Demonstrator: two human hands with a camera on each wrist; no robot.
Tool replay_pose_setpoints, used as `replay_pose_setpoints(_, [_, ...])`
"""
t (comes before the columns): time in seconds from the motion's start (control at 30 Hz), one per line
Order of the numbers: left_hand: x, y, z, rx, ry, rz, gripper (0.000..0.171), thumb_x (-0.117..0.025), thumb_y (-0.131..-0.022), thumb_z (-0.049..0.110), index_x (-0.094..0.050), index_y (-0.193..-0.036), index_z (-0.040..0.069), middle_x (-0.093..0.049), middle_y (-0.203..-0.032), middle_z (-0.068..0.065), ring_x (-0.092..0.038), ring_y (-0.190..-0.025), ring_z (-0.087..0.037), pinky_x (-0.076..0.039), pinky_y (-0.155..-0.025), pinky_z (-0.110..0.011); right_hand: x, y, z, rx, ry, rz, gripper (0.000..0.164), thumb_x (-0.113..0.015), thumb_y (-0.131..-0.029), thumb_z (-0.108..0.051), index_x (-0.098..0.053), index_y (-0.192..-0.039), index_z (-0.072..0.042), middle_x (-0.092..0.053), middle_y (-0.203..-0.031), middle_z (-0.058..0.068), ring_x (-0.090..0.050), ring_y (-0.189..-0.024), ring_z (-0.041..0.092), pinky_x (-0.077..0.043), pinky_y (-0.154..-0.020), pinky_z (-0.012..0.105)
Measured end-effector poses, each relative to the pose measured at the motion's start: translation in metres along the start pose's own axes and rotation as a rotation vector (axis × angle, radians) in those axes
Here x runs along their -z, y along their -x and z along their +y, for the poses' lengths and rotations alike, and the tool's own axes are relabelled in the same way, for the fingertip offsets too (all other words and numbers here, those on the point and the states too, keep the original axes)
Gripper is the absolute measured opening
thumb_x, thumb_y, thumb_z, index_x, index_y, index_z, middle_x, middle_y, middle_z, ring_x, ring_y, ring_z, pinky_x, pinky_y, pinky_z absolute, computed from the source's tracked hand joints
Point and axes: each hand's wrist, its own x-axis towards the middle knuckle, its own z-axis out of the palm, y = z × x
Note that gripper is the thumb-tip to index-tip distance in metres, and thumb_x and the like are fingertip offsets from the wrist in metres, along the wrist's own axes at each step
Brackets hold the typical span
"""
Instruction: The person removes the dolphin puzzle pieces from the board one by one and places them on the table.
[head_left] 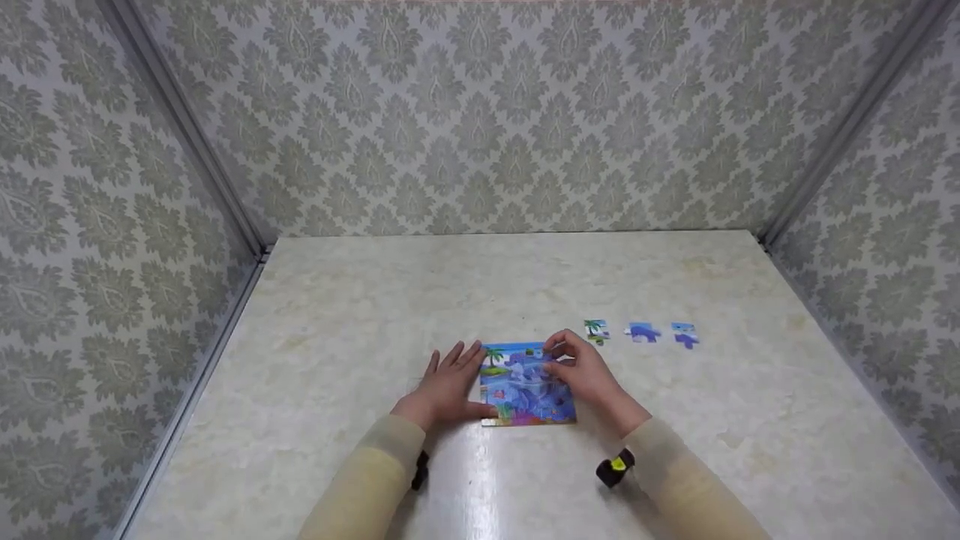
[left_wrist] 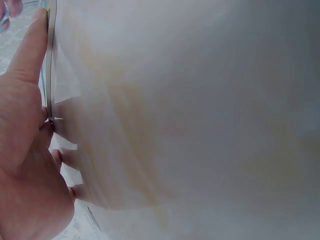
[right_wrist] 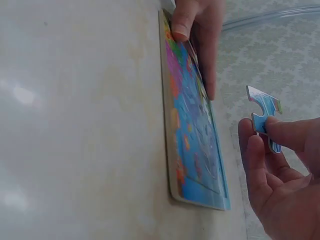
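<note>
A colourful jigsaw puzzle board [head_left: 525, 405] with a sea scene lies flat near the middle of the table. Along its left side rests my left hand [head_left: 448, 388], fingers spread and fairly straight, the thumb laid over the lower left corner. In the left wrist view the thumb [left_wrist: 31, 50] runs along the board's edge. My right hand [head_left: 592, 375] is over the board's upper right part. Between thumb and fingers it pinches a blue puzzle piece [right_wrist: 261, 120], which the right wrist view shows held up apart from the board.
Three loose puzzle pieces lie in a row to the right of the board: one with a palm tree [head_left: 595, 328], a purple-blue one [head_left: 643, 332] and another blue one [head_left: 684, 335]. Patterned walls [head_left: 480, 120] enclose the pale table [head_left: 337, 315] at the back and sides.
</note>
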Motion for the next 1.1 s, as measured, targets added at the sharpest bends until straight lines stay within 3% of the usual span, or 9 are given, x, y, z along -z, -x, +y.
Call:
replay_pose_setpoints(0.33, [-0.001,-0.001,-0.001,-0.015,0.01,0.0,0.111,-0.072,-0.085,0.067,-0.018,-0.167,0.015,-0.011,-0.175,-0.002,-0.005,-0.163,-0.033,0.0,-0.128,-0.065,0.055,0.011,0.015,-0.051,0.046,0.026,0.022,-0.065,-0.099,-0.003,-0.057,-0.119,-0.004,-0.065,-0.114,0.017,-0.073,-0.088,0.021,-0.06,-0.073,0.035])
replay_pose_setpoints(0.7, [0.0,-0.001,-0.001,-0.016,0.015,-0.002,0.11,-0.073,-0.085,0.066,-0.019,-0.166,0.014,-0.012,-0.175,-0.003,-0.005,-0.163,-0.034,-0.001,-0.128,-0.066,0.087,0.016,0.04,-0.173,0.17,0.035,0.021,-0.06,-0.1,0.0,-0.057,-0.119,-0.005,-0.062,-0.114,0.015,-0.063,-0.087,0.019,-0.054,-0.069,0.03])
replay_pose_setpoints(0.8, [0.0,-0.001,-0.001,-0.018,0.018,-0.003,0.11,-0.073,-0.085,0.065,-0.019,-0.166,0.014,-0.012,-0.175,-0.004,-0.005,-0.163,-0.035,-0.001,-0.128,-0.066,0.087,0.017,0.045,-0.204,0.229,0.039,0.021,-0.058,-0.101,0.0,-0.057,-0.12,-0.009,-0.061,-0.118,0.014,-0.06,-0.096,0.022,-0.054,-0.079,0.032])
replay_pose_setpoints(0.97, [0.001,-0.001,-0.001,-0.01,0.012,-0.011,0.11,-0.072,-0.085,0.066,-0.019,-0.166,0.014,-0.011,-0.175,-0.003,-0.005,-0.163,-0.034,0.0,-0.128,-0.064,0.084,0.017,0.051,-0.244,0.328,0.054,0.024,-0.058,-0.102,-0.002,-0.058,-0.124,-0.013,-0.061,-0.127,0.012,-0.055,-0.113,0.027,-0.05,-0.106,0.046])
replay_pose_setpoints(1.1, [0.0,-0.001,-0.001,-0.005,0.005,-0.006,0.11,-0.072,-0.085,0.067,-0.019,-0.166,0.014,-0.012,-0.175,-0.003,-0.005,-0.163,-0.034,0.0,-0.129,-0.064,0.083,0.015,0.054,-0.218,0.358,0.077,0.027,-0.061,-0.1,-0.003,-0.058,-0.126,-0.009,-0.059,-0.13,0.016,-0.055,-0.118,0.031,-0.048,-0.108,0.052])
